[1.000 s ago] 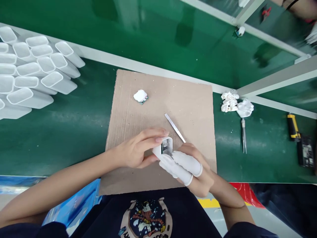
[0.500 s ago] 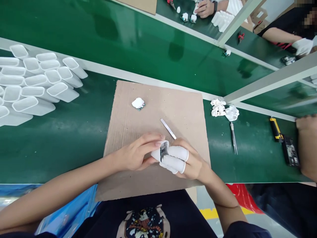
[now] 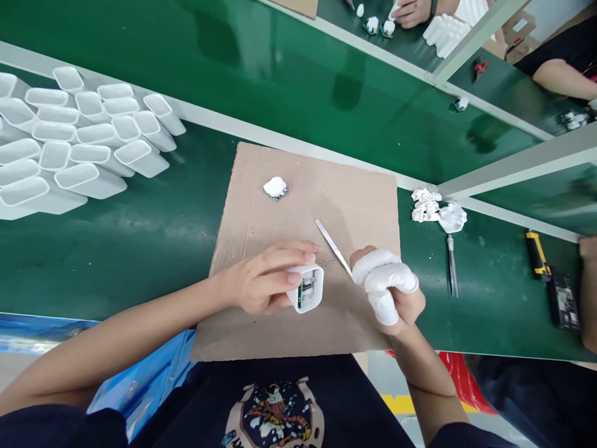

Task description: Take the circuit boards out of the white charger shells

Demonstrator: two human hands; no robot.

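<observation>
My left hand (image 3: 263, 280) is wrapped round a white plastic housing (image 3: 318, 289), whose open end faces right. Inside it shows a green circuit board (image 3: 305, 291) with wires or parts on it. My right hand (image 3: 392, 286), white finger cots on several fingers, is curled closed to the right of the housing and apart from it. Its inner side is hidden, so what it holds, if anything, cannot be seen. Metal tweezers (image 3: 333, 247) lie slantwise on the cardboard sheet (image 3: 261, 336), their lower end by my right fingertips. Farther back sits a small circuit board with a white top (image 3: 275, 188).
Many white housings (image 3: 93, 177) stand grouped at the left. To the right are crumpled finger cots (image 3: 426, 205), another pair of tweezers (image 3: 452, 264), a yellow-black tool (image 3: 538, 255) and a black box (image 3: 563, 298). A co-worker's hand (image 3: 413, 12) shows across the bench divider.
My right hand has drawn away from the housing's opening, moving right and curling its fingers. My left hand keeps its hold on the housing. The whole view has shifted slightly.
</observation>
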